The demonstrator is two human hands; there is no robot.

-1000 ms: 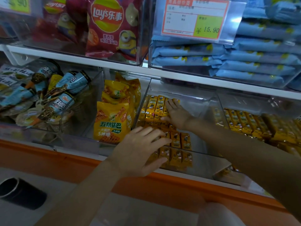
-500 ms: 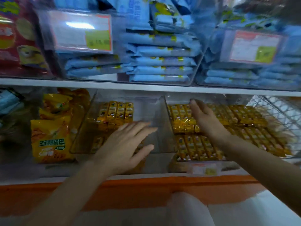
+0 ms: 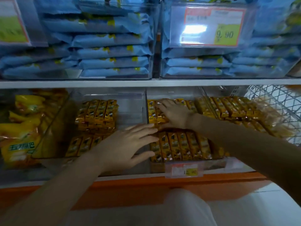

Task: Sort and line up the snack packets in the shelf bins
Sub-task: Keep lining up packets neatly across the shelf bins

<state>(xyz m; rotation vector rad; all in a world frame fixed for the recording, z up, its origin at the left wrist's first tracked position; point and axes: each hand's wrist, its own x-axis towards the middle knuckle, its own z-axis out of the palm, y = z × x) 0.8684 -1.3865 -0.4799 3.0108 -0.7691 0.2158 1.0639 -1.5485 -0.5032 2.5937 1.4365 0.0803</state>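
Right hand [image 3: 175,115] lies flat on the rear yellow packets [image 3: 152,110] just right of the clear divider [image 3: 145,101], likely pressing that row square. Left hand [image 3: 128,144], fingers spread, rests on the front row [image 3: 180,146] beside the divider, probably steadying it.

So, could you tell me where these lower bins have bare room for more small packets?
The bare floor on the right side of the left clear bin, between its stacked yellow packets and the clear divider. The middle bin, under the right hand, is packed in rows, and the far bin looks full too.
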